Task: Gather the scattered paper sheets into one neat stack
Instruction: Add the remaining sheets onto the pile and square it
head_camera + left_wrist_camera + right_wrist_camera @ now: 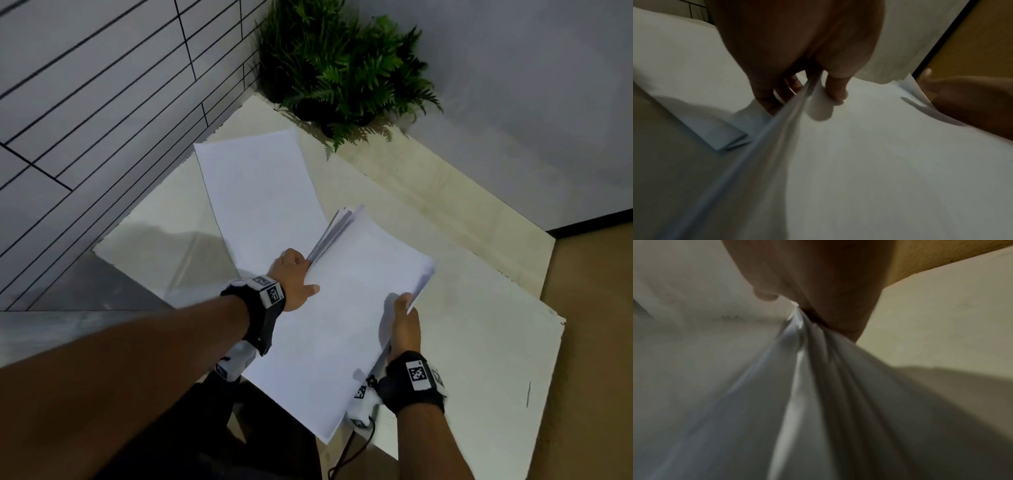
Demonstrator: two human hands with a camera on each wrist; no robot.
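Pale table (445, 212) in a room corner, a green potted plant (342, 68) at its far end. One loose paper sheet (260, 195) lies flat on the table beyond the hands. Nearer, a stack of sheets (342, 308) is held above the surface — left hand (294, 277) pinching its left edge, right hand (406, 329) gripping its right edge, sheet edges fanned.

Bare table (479, 308) lies right of the sheets; plant (342, 68) blocks the far corner.
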